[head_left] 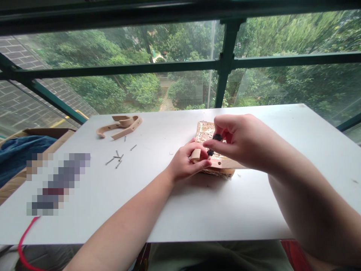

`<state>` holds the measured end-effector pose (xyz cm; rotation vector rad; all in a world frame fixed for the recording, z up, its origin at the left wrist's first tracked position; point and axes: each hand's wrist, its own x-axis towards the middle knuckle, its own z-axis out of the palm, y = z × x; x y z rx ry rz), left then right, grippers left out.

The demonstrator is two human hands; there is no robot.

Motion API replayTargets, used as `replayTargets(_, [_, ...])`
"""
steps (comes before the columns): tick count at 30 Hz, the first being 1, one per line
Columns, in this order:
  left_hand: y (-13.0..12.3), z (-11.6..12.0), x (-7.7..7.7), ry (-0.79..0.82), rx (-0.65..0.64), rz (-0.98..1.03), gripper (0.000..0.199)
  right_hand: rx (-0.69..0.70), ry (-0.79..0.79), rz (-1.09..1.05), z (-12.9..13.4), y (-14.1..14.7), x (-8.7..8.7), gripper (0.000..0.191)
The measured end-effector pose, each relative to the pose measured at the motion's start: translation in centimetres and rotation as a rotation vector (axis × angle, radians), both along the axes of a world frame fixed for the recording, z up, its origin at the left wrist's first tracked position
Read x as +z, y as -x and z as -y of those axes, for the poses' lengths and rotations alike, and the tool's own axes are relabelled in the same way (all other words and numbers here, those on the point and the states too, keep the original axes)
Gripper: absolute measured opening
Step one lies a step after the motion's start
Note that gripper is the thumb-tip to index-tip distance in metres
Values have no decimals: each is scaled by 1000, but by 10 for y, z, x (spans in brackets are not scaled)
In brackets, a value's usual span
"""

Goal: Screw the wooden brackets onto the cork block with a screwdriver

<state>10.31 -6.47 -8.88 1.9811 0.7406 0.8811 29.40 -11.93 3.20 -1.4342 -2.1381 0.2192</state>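
My left hand (184, 161) is closed on a pale wooden hook (225, 163) with a curled end and a screw hole. It holds this hook down against a block (205, 130) that looks wrapped in clear plastic. My right hand (242, 139) grips the black handle of a screwdriver (217, 137), tilted down toward the wood beside my left fingers. Its tip is hidden by those fingers. The right hand and wrist cover the far end of the hook.
Several loose screws (117, 157) lie on the white table (158, 131) to the left. Behind them rest more curved wooden hooks (126, 126). A blurred-out object (60, 180) with a red cord (24, 233) sits at the left, near a cardboard box (64, 136) holding blue cloth.
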Motion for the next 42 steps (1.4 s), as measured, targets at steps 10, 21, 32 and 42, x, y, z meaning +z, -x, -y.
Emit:
replayTargets(10, [-2,-1,5,57,28,32,25,313,-35,-35,-4,-10,1,15])
replayTargets(21, [0,-1,3,59,30,-9,26,499,17,-75,-7,-21,6,27])
replayTargets(32, [1,-2,-1,68,24,11,27,449,3,-3,0,-16,10,23])
replayTargets(42, [1,-1,1,22,4,-3,22,331,-29,14,-2,-20,11,7])
